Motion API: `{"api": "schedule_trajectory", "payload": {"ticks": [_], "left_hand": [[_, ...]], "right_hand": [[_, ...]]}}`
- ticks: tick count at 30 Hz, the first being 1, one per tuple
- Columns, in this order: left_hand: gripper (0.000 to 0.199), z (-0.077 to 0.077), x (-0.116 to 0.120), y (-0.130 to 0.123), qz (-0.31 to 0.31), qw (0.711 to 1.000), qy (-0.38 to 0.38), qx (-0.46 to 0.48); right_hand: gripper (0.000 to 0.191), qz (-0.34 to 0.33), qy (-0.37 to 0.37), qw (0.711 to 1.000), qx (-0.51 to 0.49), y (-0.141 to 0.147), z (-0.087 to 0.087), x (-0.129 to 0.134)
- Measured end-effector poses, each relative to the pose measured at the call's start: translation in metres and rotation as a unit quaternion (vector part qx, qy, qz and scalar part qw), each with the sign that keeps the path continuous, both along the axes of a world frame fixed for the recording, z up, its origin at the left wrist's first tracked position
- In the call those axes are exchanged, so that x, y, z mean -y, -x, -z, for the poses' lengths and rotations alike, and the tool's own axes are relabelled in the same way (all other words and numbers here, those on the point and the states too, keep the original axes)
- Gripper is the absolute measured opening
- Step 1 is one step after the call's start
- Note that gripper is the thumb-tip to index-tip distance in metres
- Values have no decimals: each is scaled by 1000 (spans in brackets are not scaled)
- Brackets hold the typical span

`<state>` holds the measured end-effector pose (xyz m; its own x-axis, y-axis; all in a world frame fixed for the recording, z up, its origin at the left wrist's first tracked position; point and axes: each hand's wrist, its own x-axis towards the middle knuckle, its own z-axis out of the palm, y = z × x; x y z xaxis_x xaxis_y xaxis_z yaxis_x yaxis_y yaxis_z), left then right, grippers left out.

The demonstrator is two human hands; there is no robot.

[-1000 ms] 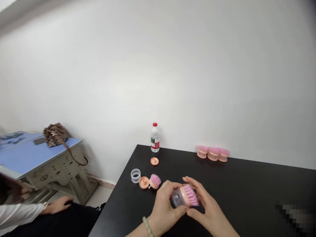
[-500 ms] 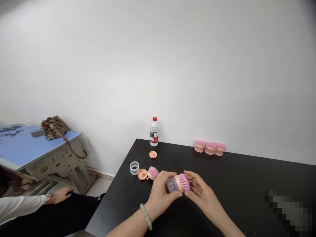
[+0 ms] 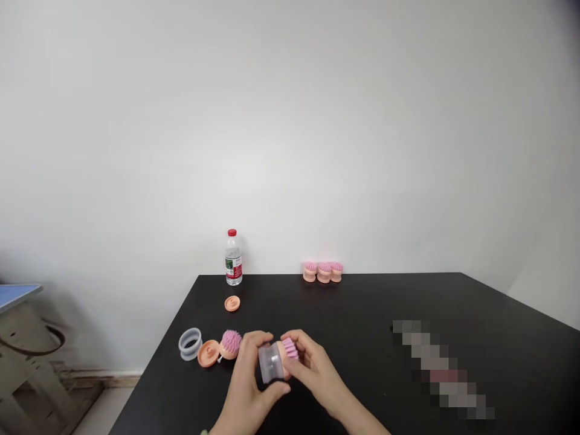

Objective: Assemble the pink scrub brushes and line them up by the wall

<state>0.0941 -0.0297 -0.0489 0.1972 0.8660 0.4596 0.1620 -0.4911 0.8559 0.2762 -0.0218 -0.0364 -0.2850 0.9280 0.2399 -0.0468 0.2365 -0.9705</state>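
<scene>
Low over the black table (image 3: 362, 338), a brush with pink bristles (image 3: 290, 348) and a peach base joined to a clear cup (image 3: 270, 364) lies on its side between my hands. My right hand (image 3: 317, 371) grips the bristle end, thumb on the peach part. Around the clear cup curves my left hand (image 3: 254, 380), its thumb and fingers apart at the cup's edges; firm contact is hard to make out. To the left are another pink brush head (image 3: 231, 343), a peach disc (image 3: 209, 354) and a translucent ring (image 3: 190, 344). Farther back lies a second peach disc (image 3: 232, 303).
A water bottle with a red cap (image 3: 233, 263) stands at the table's back left. Three pink brushes (image 3: 323, 272) sit in a row by the wall. A pixelated long object (image 3: 444, 368) lies at the right. Part of a blue desk (image 3: 18, 295) shows at far left.
The view has swung right, so the bag and the seated person are out of sight. My right hand has closed on the bristle end; my left thumb and fingers have spread wider around the cup.
</scene>
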Motion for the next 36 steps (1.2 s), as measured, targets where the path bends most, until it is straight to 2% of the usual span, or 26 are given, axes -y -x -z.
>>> {"api": "schedule_trajectory", "payload": {"ticks": [3, 8, 10, 11, 14, 16, 19, 21, 24, 26, 28, 31, 33, 35, 36], "left_hand": [[52, 1, -4, 2, 24, 993, 82, 85], [41, -16, 0, 2, 83, 972, 197, 99], [32, -18, 3, 2, 105, 968, 195, 120], [34, -18, 3, 1, 115, 967, 182, 132], [62, -15, 4, 2, 135, 964, 154, 172], [68, -14, 4, 3, 113, 962, 165, 187], [42, -17, 4, 3, 71, 966, 199, 147], [36, -20, 4, 3, 64, 971, 206, 104], [31, -19, 1, 5, 85, 978, 167, 93], [45, -17, -1, 7, 84, 984, 130, 89], [50, -15, -2, 8, 62, 991, 103, 63], [34, -17, -1, 7, 20, 997, 66, -44], [27, -19, 2, 4, -23, 992, -5, -126], [20, -19, 4, 1, -69, 974, -134, -172], [15, -19, 5, 0, -82, 956, -211, -184]], "right_hand": [[29, 5, 2, 1000, -29, -1, -5, 3], [36, 28, -13, 1000, -1, -5, -9, 4], [36, 37, -18, 999, 10, -6, -10, 3], [36, 40, -18, 999, 11, -6, -10, 3], [35, 43, -14, 999, 9, -5, -10, 2], [35, 47, -20, 999, 18, -5, -11, 3], [36, 54, -33, 997, 38, -5, -12, 4], [35, 56, -40, 997, 46, -5, -13, 4], [33, 62, -48, 995, 59, -6, -13, 5], [32, 69, -54, 994, 71, -5, -14, 6], [34, 72, -57, 992, 85, -5, -14, 7], [40, 76, -60, 990, 99, -3, -13, 8], [40, 81, -53, 990, 103, -1, -10, 7], [31, 75, -10, 993, 85, 3, -7, 7], [28, 66, 35, 995, 61, 5, -6, 6]]}}
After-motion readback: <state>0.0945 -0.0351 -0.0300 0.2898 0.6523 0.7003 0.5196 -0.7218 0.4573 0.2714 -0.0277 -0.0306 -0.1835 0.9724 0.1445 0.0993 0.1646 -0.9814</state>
